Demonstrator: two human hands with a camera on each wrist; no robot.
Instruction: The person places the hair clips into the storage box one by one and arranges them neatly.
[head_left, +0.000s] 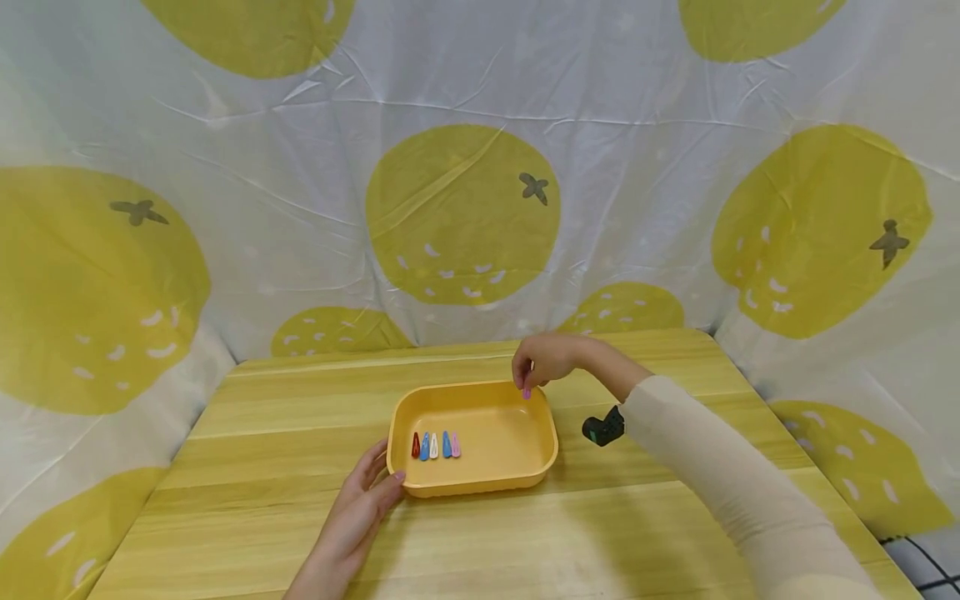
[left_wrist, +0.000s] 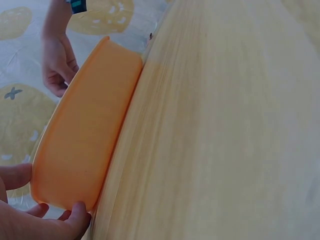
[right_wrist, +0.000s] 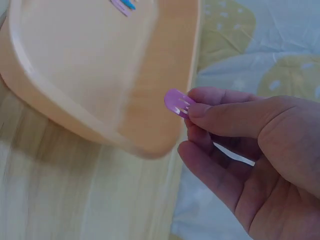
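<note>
A yellow plastic tray (head_left: 480, 492) with raised sides sits on the wooden table. Toward its left end, several snap hair clips lie in a row on its floor: a red clip (head_left: 416, 445), a blue clip (head_left: 424, 447), a white clip (head_left: 433, 447), another blue clip (head_left: 446, 444) and a pink clip (head_left: 455, 445). My left hand (head_left: 360, 508) grips the tray's near left corner, thumb at the rim. Over the far right corner, my right hand (head_left: 551, 358) pinches a purple-pink snap hair clip (right_wrist: 177, 102) between thumb and forefinger, its rounded end sticking out.
The wooden table (head_left: 247, 475) reaches back to a hanging white cloth (head_left: 300, 225) with large yellow fruit prints, which also covers both sides. A black device (head_left: 603, 427) shows by the right sleeve cuff, to the right of the tray.
</note>
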